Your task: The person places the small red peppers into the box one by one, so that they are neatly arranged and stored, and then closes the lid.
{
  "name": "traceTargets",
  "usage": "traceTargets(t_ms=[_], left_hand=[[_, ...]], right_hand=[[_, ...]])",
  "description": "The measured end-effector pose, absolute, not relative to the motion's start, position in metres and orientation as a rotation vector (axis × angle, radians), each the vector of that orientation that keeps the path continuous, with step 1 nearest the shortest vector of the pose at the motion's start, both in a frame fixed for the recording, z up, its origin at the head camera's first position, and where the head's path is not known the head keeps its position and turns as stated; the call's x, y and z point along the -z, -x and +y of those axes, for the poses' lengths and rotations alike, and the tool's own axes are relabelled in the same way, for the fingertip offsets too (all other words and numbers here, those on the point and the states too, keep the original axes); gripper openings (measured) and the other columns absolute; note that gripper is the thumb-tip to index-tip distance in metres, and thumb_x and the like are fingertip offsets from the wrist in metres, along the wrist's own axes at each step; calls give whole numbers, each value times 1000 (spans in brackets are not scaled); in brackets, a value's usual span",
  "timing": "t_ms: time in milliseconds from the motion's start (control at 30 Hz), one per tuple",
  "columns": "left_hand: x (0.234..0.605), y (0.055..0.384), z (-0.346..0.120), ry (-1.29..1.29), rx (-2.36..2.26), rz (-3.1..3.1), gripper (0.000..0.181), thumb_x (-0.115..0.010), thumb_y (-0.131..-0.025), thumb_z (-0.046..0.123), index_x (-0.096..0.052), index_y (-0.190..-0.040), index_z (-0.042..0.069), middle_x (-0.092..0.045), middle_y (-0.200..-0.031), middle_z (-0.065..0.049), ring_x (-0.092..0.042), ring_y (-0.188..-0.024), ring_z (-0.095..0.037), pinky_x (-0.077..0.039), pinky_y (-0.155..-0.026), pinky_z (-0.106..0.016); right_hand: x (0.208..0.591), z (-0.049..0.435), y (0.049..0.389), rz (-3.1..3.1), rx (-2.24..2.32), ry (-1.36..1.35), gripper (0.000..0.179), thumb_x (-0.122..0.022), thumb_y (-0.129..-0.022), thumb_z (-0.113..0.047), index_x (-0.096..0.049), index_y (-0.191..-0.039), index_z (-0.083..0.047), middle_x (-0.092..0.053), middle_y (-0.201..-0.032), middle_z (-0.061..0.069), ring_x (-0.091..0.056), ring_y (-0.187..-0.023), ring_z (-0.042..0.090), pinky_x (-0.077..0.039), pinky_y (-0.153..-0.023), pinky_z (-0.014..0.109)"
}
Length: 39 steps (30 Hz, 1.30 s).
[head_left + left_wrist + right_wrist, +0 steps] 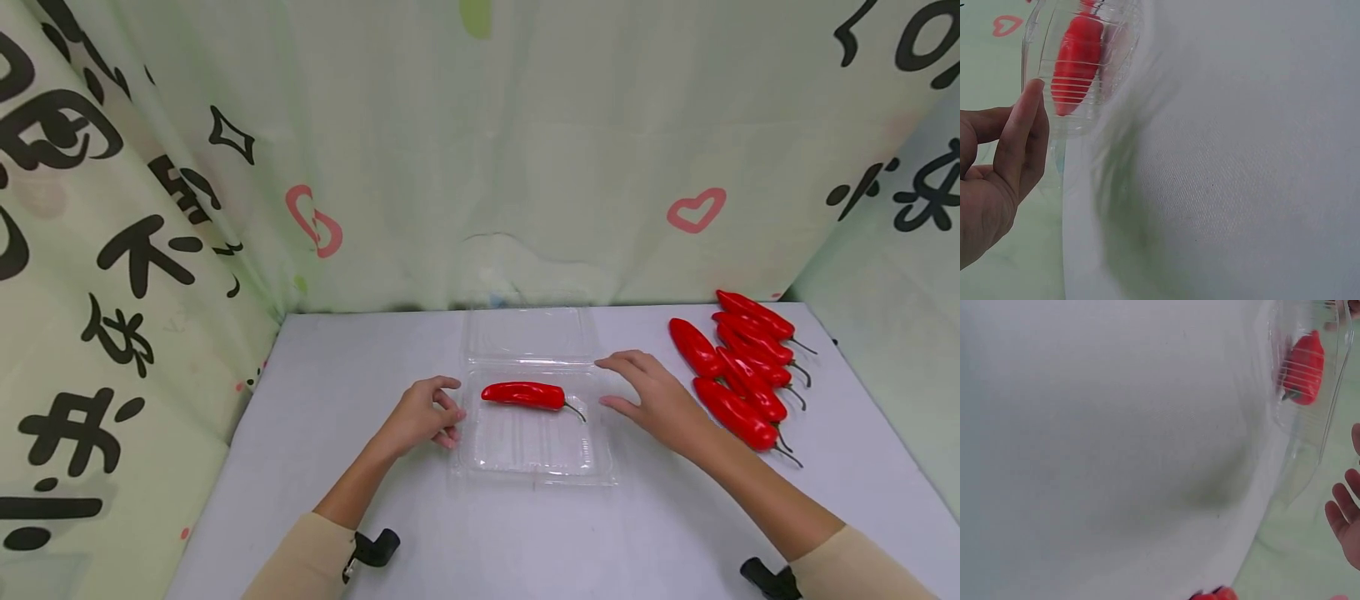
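Note:
A clear plastic clamshell box (510,454) lies on the table with its lid (532,335) laid back behind it. Inside the base is one red chili pepper (525,395), its stem pointing right. At the box's left edge, my left hand (425,414) has its fingers loosely bent. In the left wrist view a fingertip (1034,87) meets the clear wall, though actual contact is hard to tell. My right hand (656,400) hovers by the box's right side, fingers spread and thumb apart, holding nothing. Both palms are mostly hidden in the head view.
Several more red chili peppers (738,412) lie in a loose group at the table's right, beyond my right hand and forearm. The table (337,367) has a white cover. A printed curtain (420,167) hangs along its back and sides.

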<state>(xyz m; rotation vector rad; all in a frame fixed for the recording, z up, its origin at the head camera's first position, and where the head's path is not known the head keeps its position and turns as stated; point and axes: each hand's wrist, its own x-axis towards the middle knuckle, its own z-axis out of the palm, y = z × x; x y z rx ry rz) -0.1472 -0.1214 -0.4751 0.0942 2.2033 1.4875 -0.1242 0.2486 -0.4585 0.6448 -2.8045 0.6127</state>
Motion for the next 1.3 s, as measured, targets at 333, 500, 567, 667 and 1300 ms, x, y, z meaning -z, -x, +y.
traceTargets(t_ms=[333, 500, 567, 667, 1300], left_hand=[[477, 147, -121, -91, -1490, 2217, 54, -72, -95, 5, -51, -145, 0, -65, -94, -13, -71, -61, -19, -64, -60, -33], [477, 148, -120, -89, -1492, 2215, 54, -72, -95, 4, -51, -145, 0, -65, -94, -13, -71, -61, -19, -64, -59, -34], [477, 148, -120, -93, -1490, 2216, 54, -72, -95, 4, -51, -145, 0, -66, -94, -13, -71, -61, -19, -64, -60, -34], [477, 147, -120, -95, -1490, 2218, 54, -72, -95, 4, -51, -145, 0, -66, -95, -13, -71, -61, -19, -64, -59, -34], [474, 147, -121, -102, -1513, 2195, 55, -72, -94, 1, -51, -145, -2, -64, -96, -14, -70, -61, -19, -64, -58, -35]], right_hand=[[464, 296, 108, -2786, -559, -523, 76, -96, -69, -15, -61, -136, -8, -61, -135, 17, -56, -124, 38, -61, -86, 59], [465, 320, 98, -2811, -591, -467, 80, -97, -69, -16, -59, -139, -6, -60, -137, 19, -53, -125, 41, -60, -84, 63], [466, 328, 95, -2820, -596, -445, 80, -97, -69, -16, -59, -139, -6, -59, -137, 19, -53, -124, 41, -60, -83, 63], [469, 340, 91, -2830, -610, -427, 82, -97, -68, -16, -59, -139, -3, -58, -137, 21, -52, -122, 43, -59, -82, 65], [492, 384, 78, -2927, -545, -247, 81, -98, -65, -17, -60, -134, 0, -59, -129, 28, -48, -116, 51, -57, -77, 71]])
